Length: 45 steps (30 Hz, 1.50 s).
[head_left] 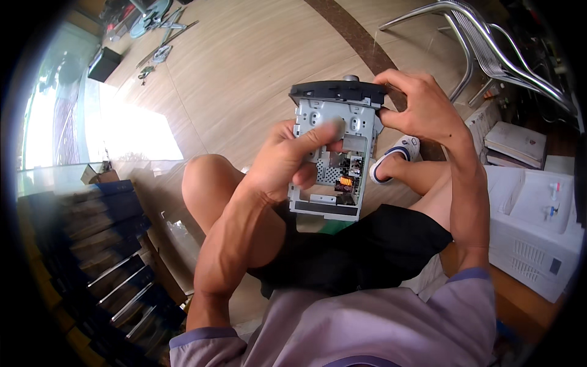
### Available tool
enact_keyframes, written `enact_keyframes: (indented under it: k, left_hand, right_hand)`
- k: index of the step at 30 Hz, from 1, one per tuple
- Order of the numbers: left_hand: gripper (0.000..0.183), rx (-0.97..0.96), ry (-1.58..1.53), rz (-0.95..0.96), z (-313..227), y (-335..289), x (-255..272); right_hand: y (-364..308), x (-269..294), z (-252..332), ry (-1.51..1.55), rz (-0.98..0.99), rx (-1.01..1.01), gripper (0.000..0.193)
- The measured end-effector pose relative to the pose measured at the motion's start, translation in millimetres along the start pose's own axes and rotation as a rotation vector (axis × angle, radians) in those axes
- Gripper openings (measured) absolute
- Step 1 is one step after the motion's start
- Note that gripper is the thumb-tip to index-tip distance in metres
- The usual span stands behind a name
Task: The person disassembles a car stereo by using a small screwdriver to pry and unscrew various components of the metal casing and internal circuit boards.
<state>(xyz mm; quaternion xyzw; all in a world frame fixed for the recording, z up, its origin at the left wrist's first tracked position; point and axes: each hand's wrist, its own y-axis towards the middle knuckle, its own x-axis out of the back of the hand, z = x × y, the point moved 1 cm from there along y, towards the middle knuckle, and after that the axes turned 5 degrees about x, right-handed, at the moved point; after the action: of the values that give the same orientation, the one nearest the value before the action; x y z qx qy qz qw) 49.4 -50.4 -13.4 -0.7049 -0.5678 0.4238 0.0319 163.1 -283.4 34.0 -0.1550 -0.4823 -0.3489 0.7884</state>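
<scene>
Above my lap, between my two hands, is a car stereo unit [306, 115] with a grey metal case. A large opening in the case shows a circuit board and a copper-wound coil [346, 181]. Along its far end runs a black front panel [336, 90] with a round knob [350, 77]. My left hand [284, 160] is closed round the case's left side, its thumb lying across the metal and a little blurred. At the panel's right end my right hand [422, 107] grips the corner between thumb and fingers; some fingertips are hidden behind it.
To the right stand a metal chair [471, 46], a white water dispenser [529, 229] and a white box [516, 144]. Dark blue boxes [116, 217] are stacked at the left. Beyond, a black box [104, 64] and metal parts [168, 37] lie on the tiled floor [257, 55].
</scene>
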Motion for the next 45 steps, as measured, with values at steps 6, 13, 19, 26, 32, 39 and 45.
enact_keyframes:
  k: [6, 13, 19, 26, 32, 39, 45]
  left_hand:
    - [0.027, 0.003, -0.009, -0.112, 21.2, 12.1, 13.1]
    - [0.019, -0.016, -0.093, -0.137, 28.2, 25.7, 16.5]
    - [0.023, -0.046, -0.180, -0.083, 24.5, 27.8, 14.2]
    - [0.021, -0.030, -0.235, -0.099, 22.3, 26.7, 12.8]
    - [0.019, -0.053, -0.262, -0.053, 25.1, 32.5, 16.3]
    - [0.018, -0.035, -0.266, -0.068, 25.7, 34.7, 15.1]
    - [0.018, -0.034, -0.239, -0.081, 25.0, 34.0, 13.0]
  right_hand:
    - [3.3, 7.1, 24.9, 0.015, 0.156, -0.337, 0.049]
    - [5.0, -43.5, 52.5, 0.033, -0.061, 0.084, 0.027]
    - [2.2, -74.3, 44.7, -0.042, -0.191, 0.143, 0.029]
    - [7.0, -79.6, 47.6, -0.188, -0.297, 0.189, 0.018]
    - [6.8, -85.1, 47.6, -0.165, -0.320, 0.157, 0.007]
    - [5.8, -94.6, 38.9, -0.170, -0.341, 0.139, 0.013]
    - [4.9, -91.4, 38.1, -0.179, -0.316, 0.130, 0.017]
